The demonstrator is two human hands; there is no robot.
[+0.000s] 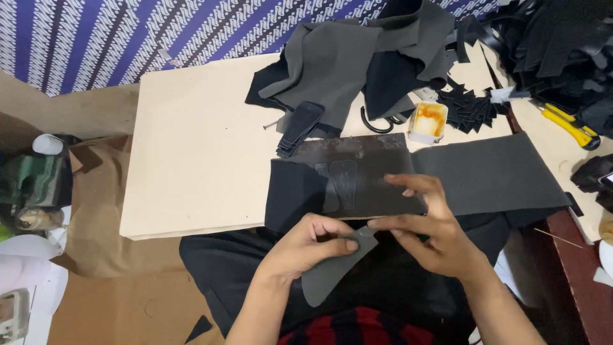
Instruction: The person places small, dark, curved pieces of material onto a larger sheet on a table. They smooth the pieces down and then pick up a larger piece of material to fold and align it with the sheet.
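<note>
Both hands pinch one thing over the person's lap: a grey cut piece [335, 271], matte and foam-like, tongue-shaped with a rounded lower end. The left hand [306, 246] closes its fingers around the piece's upper end, and the right hand [424, 233] nips the same end between thumb and fingertips, its other fingers raised.

Well off to the left of the hands, brown paper [102, 211] covers the floor. Just beyond the hands lies a pale board bench [198, 160], smooth and flat. On it, right in front of the hands, sits a dark scuffed slab [357, 172] with tongue outlines scored in it, resting on a long strip of black sheet [491, 176]. Farther out stands a stack of black cut pieces [300, 126], then rumpled grey and black fabric [345, 61]. Beyond the right hand sits a small white tub [428, 121] smeared inside with orange glue. Far right lies a yellow utility knife [571, 126]. A blue-and-white patterned cloth [128, 32] fills the back.
</note>
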